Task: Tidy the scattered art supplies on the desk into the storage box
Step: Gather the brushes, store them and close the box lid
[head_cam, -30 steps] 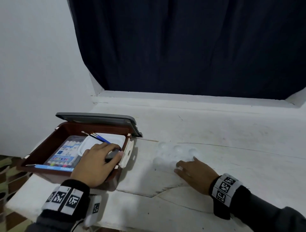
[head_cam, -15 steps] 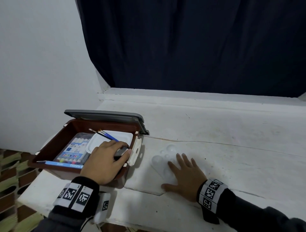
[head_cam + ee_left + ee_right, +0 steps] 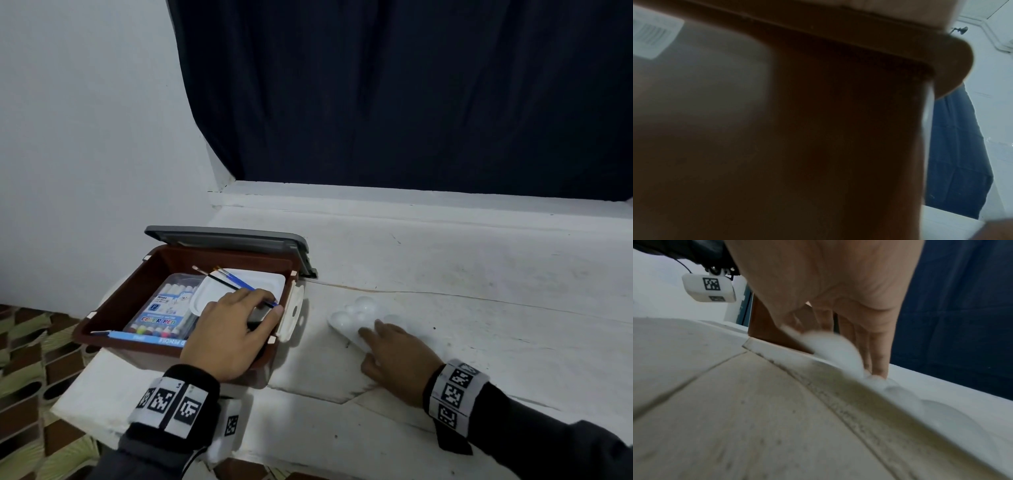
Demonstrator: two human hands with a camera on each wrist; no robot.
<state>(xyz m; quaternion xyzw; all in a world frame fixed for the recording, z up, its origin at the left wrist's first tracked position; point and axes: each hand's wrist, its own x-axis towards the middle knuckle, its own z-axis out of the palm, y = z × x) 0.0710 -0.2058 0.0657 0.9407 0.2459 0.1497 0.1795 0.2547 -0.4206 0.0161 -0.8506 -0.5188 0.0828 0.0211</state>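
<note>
The brown storage box [image 3: 113, 301] stands open at the desk's left end, its grey lid [image 3: 226, 236] tipped back. Inside lie a colour pen case [image 3: 164, 308], a white tray [image 3: 263, 284], thin brushes [image 3: 226, 279] and a blue pencil pack [image 3: 144, 337]. My left hand [image 3: 239, 325] grips the box's front right corner, fingers curled over the rim. The left wrist view shows only the brown box wall [image 3: 818, 129]. A white paint palette [image 3: 346, 318] with round wells lies right of the box. My right hand [image 3: 394, 353] pinches its near edge. In the right wrist view the palette [image 3: 830, 350] tilts up off the desk.
The white desk [image 3: 479, 308] is cracked and rough and runs back to a ledge under a dark blue curtain [image 3: 411, 102]. A white latch [image 3: 293, 311] hangs on the box's right side. A white wall stands at the left, with patterned floor below the desk's left edge.
My right hand went from lying flat with spread fingers on the palette to gathering at its near edge, which lifts. My left hand stays on the box corner.
</note>
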